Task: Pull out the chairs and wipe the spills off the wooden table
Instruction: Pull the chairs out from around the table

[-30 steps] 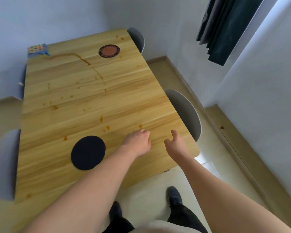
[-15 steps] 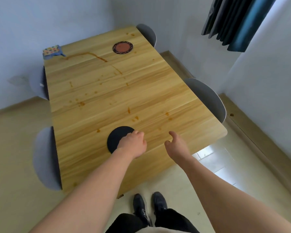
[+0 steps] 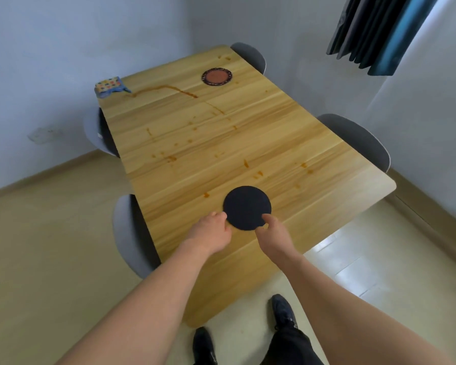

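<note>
The wooden table (image 3: 248, 133) carries a long brown spill streak (image 3: 169, 88) at the far left and scattered brown drops (image 3: 172, 158) across its middle. Four grey chairs are tucked in: far right (image 3: 250, 55), near right (image 3: 358, 138), far left (image 3: 94, 133), near left (image 3: 128, 233). A patterned cloth (image 3: 108, 85) lies on the far left corner. My left hand (image 3: 211, 230), fingers curled, sits at the left edge of a black round mat (image 3: 246, 206). My right hand (image 3: 271, 233) touches the mat's lower right edge with its fingertips.
A round reddish mat (image 3: 217, 76) lies near the table's far end. Walls close in behind and to the right, with a dark curtain (image 3: 366, 35) hanging at the upper right. My shoes (image 3: 203, 346) stand on the beige floor at the table's near corner.
I have stepped left around the table's near end, so the view swung. Both hands moved from the bare wood near the right edge to the black mat.
</note>
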